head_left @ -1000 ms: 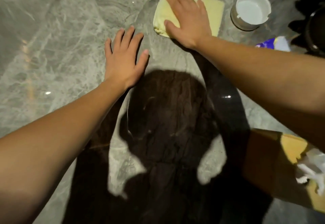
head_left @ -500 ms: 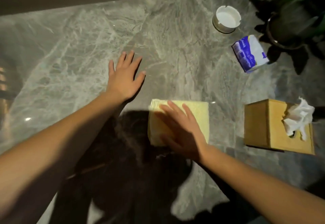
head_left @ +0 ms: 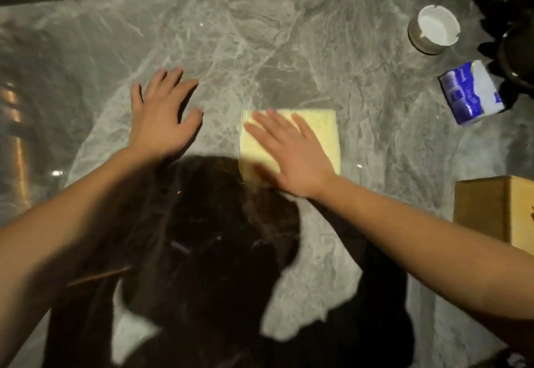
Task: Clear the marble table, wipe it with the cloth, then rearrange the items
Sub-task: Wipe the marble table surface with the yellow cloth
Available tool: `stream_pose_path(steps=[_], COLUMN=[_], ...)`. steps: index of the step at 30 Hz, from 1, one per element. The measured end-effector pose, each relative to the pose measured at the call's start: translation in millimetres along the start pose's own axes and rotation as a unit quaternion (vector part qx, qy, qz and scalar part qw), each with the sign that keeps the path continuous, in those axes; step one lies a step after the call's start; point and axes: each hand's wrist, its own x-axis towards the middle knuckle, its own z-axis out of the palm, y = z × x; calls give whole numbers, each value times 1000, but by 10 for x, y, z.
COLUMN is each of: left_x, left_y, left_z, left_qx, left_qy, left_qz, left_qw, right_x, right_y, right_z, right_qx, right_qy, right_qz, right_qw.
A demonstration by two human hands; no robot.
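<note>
A folded yellow cloth (head_left: pixel 318 130) lies flat on the grey marble table (head_left: pixel 260 50) near its middle. My right hand (head_left: pixel 289 154) presses palm-down on the cloth's left half, fingers spread and pointing up-left. My left hand (head_left: pixel 161 116) rests flat on the bare marble to the left of the cloth, fingers apart, holding nothing. A white ashtray (head_left: pixel 433 29), a blue and white tissue pack (head_left: pixel 471 96) and a wooden tissue box (head_left: pixel 497 208) stand along the right side.
A dark plant pot (head_left: pixel 517 58) with leaves sits at the far right edge behind the tissue pack. My dark shadow covers the near middle of the marble. The table's far edge runs along the top.
My right hand drew the cloth from the far side near the ashtray back toward me, then pushed it a little away again. My left hand stayed flat on the marble.
</note>
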Motion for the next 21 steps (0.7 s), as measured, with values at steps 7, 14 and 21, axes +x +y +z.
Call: stream_pose_path(steps=[7, 14, 21], left_x=[15, -5, -9], left_y=[-90, -109, -123], left_z=[98, 134, 113], left_qx=[69, 47, 50], left_qy=[5, 24, 20], left_qz=[21, 31, 29], left_qw=[997, 998, 998], right_x=[1491, 2504, 2559], right_y=[529, 843, 842], right_z=[-257, -433, -448], right_qx=[7, 3, 53], right_qy=[40, 72, 79], right_qz=[38, 91, 107], right_qw=[998, 993, 990])
